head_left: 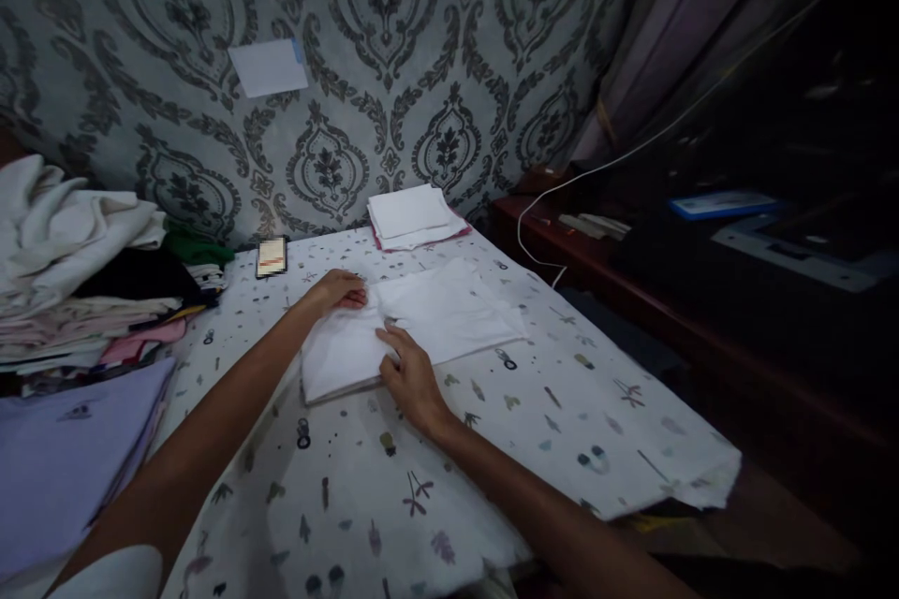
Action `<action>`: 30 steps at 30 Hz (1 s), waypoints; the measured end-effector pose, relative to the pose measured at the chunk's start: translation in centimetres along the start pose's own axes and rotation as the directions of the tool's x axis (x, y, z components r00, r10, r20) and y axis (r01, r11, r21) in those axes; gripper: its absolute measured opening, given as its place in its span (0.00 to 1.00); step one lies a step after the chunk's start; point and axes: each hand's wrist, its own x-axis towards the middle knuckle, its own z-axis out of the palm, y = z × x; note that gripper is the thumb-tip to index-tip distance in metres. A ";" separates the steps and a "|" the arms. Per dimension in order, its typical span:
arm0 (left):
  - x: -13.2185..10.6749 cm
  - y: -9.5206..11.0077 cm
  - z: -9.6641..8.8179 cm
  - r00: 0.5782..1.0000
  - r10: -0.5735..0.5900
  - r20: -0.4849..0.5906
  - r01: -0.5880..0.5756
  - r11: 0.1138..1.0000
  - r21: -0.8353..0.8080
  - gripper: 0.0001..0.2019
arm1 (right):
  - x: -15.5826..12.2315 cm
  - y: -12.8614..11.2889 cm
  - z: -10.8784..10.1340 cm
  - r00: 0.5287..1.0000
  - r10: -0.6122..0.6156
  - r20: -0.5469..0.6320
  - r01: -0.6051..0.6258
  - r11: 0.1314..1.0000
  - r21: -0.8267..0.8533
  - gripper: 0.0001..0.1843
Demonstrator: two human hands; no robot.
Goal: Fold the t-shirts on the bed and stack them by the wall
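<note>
A white cloth (449, 314) lies partly folded on the patterned table cover (562, 430). My left hand (338, 289) rests on the cloth's far left edge, its fingers curled over the fabric. At the near edge, my right hand (409, 372) presses down with its fingers bent and pinching a fold. Both hands touch the same cloth, a short gap apart.
A stack of folded white cloths (413, 216) sits at the table's far edge by the wall. A phone (271, 256) lies to its left. Piled laundry (84, 271) and a lilac sheet (63, 459) fill the left. A dark wooden shelf (667, 299) with a white cable stands right.
</note>
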 end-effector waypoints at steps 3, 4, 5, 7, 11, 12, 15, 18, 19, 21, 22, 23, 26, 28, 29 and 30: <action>-0.3 0.0 0.4 0.999 0.032 0.011 -0.032 0.999 -0.027 0.10 | -0.1 0.7 -0.5 0.999 0.020 0.035 -0.017 0.997 -0.073 0.26; -0.5 0.1 0.3 0.999 0.047 0.008 -0.047 0.998 -0.035 0.11 | -0.1 0.8 -0.8 0.998 0.034 0.058 -0.029 0.995 -0.094 0.26; -0.8 0.0 0.1 0.998 0.062 0.001 -0.062 0.997 -0.049 0.13 | -0.2 0.7 -1.2 0.997 0.037 0.074 -0.028 0.992 -0.125 0.25; -1.8 -0.3 -0.5 0.992 0.121 -0.034 -0.122 0.992 -0.026 0.15 | -0.4 0.1 -2.1 0.997 0.021 0.069 -0.006 0.976 -0.220 0.22; -5.5 -2.7 -1.8 0.914 0.399 -0.068 -0.321 0.816 0.480 0.14 | 0.3 -2.1 -3.0 0.994 -0.100 0.032 0.105 0.926 -0.363 0.18; -6.6 -3.7 -1.7 0.888 0.459 -0.040 -0.340 0.711 0.616 0.16 | 0.9 -2.6 -2.7 0.987 -0.152 0.047 0.159 0.920 -0.359 0.18; -9.8 -7.0 -0.3 0.860 0.508 0.059 -0.338 0.479 0.810 0.25 | 3.7 -3.2 -0.1 0.956 -0.234 0.178 0.284 0.888 -0.362 0.21; -11.6 -9.7 1.6 0.852 0.503 0.142 -0.361 0.370 0.856 0.34 | 6.9 -2.8 3.0 0.930 -0.110 0.351 0.284 0.821 -0.496 0.23; -12.0 -10.3 2.1 0.847 0.509 0.155 -0.369 0.352 0.860 0.35 | 7.9 -2.5 3.8 0.924 -0.071 0.375 0.278 0.799 -0.533 0.24; -12.5 -11.1 2.4 0.839 0.519 0.163 -0.377 0.338 0.863 0.36 | 9.4 -1.8 4.7 0.919 -0.047 0.390 0.278 0.778 -0.563 0.25; -12.7 -11.3 2.4 0.838 0.519 0.168 -0.382 0.339 0.860 0.37 | 10.0 -1.5 4.8 0.918 -0.047 0.393 0.281 0.778 -0.562 0.25; -12.8 -11.3 2.1 0.840 0.513 0.178 -0.392 0.346 0.852 0.37 | 10.5 -1.3 4.8 0.916 -0.044 0.399 0.283 0.776 -0.563 0.26; -12.6 -10.5 0.8 0.861 0.470 0.193 -0.407 0.411 0.816 0.35 | 11.7 -0.7 4.4 0.905 -0.036 0.423 0.289 0.784 -0.550 0.26; -11.7 -9.5 -0.4 0.887 0.434 0.157 -0.371 0.469 0.801 0.33 | 12.3 -0.5 4.1 0.906 -0.029 0.423 0.277 0.796 -0.538 0.26; -11.0 -8.9 -1.0 0.903 0.409 0.133 -0.340 0.490 0.803 0.33 | 12.6 -0.5 4.0 0.908 -0.025 0.419 0.267 0.804 -0.531 0.26; -10.2 -8.4 -1.6 0.918 0.381 0.109 -0.304 0.501 0.810 0.33 | 12.9 -0.4 3.9 0.911 -0.021 0.412 0.256 0.813 -0.524 0.26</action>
